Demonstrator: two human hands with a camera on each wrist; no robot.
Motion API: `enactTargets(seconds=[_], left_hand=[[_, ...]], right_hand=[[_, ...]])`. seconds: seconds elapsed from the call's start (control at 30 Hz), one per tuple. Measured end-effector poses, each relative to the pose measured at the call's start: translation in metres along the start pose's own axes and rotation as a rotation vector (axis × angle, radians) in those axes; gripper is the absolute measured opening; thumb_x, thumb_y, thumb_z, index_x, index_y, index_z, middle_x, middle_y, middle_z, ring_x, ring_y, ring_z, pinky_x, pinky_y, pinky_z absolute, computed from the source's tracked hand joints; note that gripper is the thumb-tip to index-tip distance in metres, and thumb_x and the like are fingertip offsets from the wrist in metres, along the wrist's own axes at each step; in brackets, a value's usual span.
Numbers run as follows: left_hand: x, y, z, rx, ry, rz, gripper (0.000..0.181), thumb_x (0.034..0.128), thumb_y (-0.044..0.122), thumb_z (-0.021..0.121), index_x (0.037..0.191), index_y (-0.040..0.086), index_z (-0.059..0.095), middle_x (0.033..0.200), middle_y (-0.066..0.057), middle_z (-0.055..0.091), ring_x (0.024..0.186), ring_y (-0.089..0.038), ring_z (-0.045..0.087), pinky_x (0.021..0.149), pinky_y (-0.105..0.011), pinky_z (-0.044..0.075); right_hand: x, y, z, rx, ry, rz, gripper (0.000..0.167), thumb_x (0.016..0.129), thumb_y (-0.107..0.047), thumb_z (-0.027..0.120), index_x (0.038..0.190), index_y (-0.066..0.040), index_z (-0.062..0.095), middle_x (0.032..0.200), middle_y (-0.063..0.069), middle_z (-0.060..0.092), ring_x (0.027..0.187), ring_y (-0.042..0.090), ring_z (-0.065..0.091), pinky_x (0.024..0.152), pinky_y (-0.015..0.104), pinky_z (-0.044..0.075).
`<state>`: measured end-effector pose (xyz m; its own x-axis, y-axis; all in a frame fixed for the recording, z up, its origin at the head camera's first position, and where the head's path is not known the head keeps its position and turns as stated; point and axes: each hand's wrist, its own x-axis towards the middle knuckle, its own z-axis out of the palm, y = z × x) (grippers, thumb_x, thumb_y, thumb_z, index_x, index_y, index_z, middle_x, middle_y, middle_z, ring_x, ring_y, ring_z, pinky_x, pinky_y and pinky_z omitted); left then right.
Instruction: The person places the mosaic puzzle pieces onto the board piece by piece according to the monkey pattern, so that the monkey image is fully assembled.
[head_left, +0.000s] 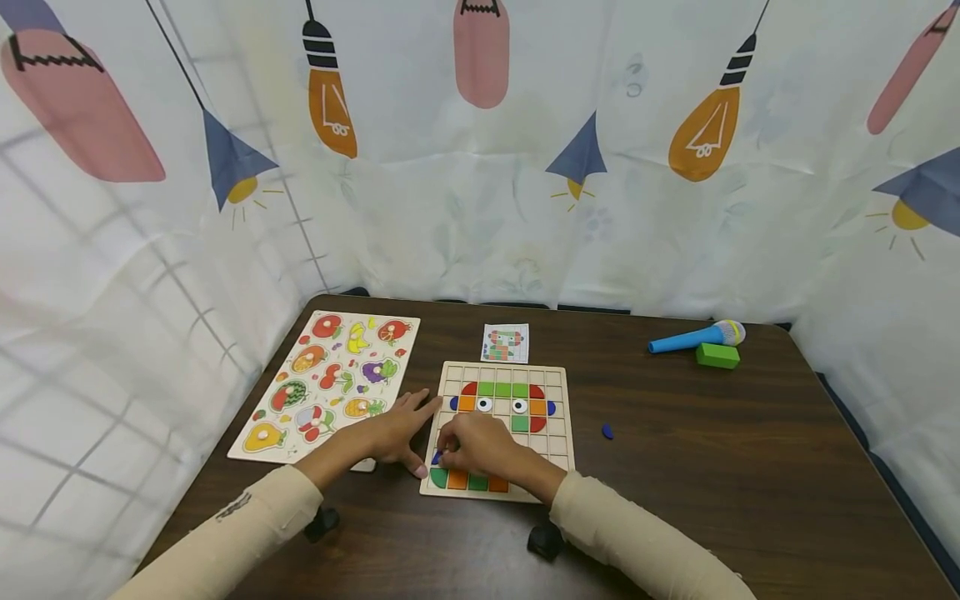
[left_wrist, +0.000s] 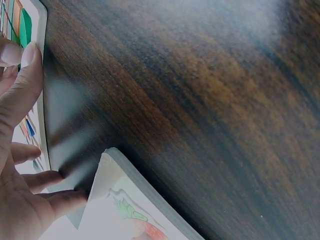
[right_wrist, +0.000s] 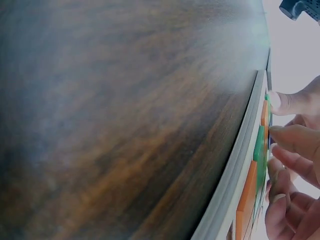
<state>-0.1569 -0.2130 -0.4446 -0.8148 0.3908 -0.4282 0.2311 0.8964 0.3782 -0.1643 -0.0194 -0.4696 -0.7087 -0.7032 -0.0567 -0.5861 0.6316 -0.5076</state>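
A wooden grid board (head_left: 555, 450) lies on the table with red, green, orange and blue pieces and two eye pieces on it. My left hand (head_left: 393, 429) holds its fingers spread along the board's left side. Its thumb (left_wrist: 29, 75) touches the board's edge near a green piece (left_wrist: 25, 27). Over the lower left squares, my right hand (head_left: 480, 446) pinches a small blue piece (head_left: 437, 457) against the board, just above the bottom row. In the right wrist view the thumb (right_wrist: 287, 103) and forefinger are close to the green and orange pieces; the blue one is mostly hidden.
A fruit puzzle board (head_left: 300, 375) lies to the left, partly under my left forearm. Behind the grid stands a pattern card (head_left: 506, 343). A loose blue piece (head_left: 607, 432) lies right of the grid; a toy microphone (head_left: 697, 337) and green block (head_left: 717, 357) are farther right.
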Motion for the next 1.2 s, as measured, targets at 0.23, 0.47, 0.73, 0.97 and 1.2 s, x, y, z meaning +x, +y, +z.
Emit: enactTargets(seconds=[0.23, 0.47, 0.73, 0.97, 1.2], left_hand=[[0.000, 0.001, 0.000, 0.011, 0.006, -0.004, 0.112, 0.0742, 0.037, 0.088, 0.160, 0.008, 0.023, 0.165, -0.026, 0.014, 0.151, -0.051, 0.012, 0.113, -0.066, 0.029], [0.000, 0.001, 0.000, 0.012, 0.004, -0.009, 0.112, 0.0735, 0.038, 0.088, 0.160, 0.009, 0.024, 0.165, -0.025, 0.014, 0.151, -0.051, 0.012, 0.113, -0.066, 0.029], [0.001, 0.000, 0.001, 0.019, 0.006, -0.002, 0.112, 0.0729, 0.039, 0.089, 0.160, 0.009, 0.024, 0.165, -0.026, 0.015, 0.151, -0.052, 0.013, 0.113, -0.067, 0.029], [0.001, 0.001, -0.001, 0.013, 0.000, -0.002, 0.114, 0.0729, 0.039, 0.089, 0.160, 0.009, 0.023, 0.165, -0.025, 0.013, 0.151, -0.051, 0.012, 0.114, -0.065, 0.029], [0.001, 0.002, 0.000, 0.004, 0.004, -0.016, 0.114, 0.0715, 0.038, 0.090, 0.160, 0.009, 0.024, 0.165, -0.024, 0.014, 0.152, -0.049, 0.012, 0.115, -0.065, 0.028]], right_hand=[[0.000, -0.001, -0.001, -0.028, -0.015, 0.033, 0.008, 0.086, -0.030, 0.080, 0.082, -0.023, 0.077, 0.067, -0.018, 0.063, 0.067, 0.001, 0.053, 0.059, 0.020, 0.043], [0.000, -0.002, -0.003, -0.035, 0.001, 0.047, 0.007, 0.085, -0.029, 0.081, 0.087, -0.022, 0.080, 0.068, -0.015, 0.064, 0.065, 0.002, 0.053, 0.058, 0.021, 0.043], [0.000, -0.001, -0.003, -0.014, -0.010, 0.038, 0.009, 0.086, -0.029, 0.079, 0.092, -0.023, 0.082, 0.076, -0.015, 0.070, 0.070, 0.001, 0.056, 0.060, 0.021, 0.046], [-0.008, 0.015, -0.023, 0.066, -0.006, -0.012, 0.016, 0.091, -0.033, 0.075, 0.100, -0.021, 0.081, 0.089, -0.012, 0.072, 0.082, 0.005, 0.062, 0.073, 0.023, 0.050], [-0.039, 0.058, -0.053, 0.153, 0.016, -0.046, 0.019, 0.094, -0.031, 0.072, 0.106, -0.017, 0.079, 0.099, -0.008, 0.072, 0.084, 0.009, 0.061, 0.075, 0.026, 0.051]])
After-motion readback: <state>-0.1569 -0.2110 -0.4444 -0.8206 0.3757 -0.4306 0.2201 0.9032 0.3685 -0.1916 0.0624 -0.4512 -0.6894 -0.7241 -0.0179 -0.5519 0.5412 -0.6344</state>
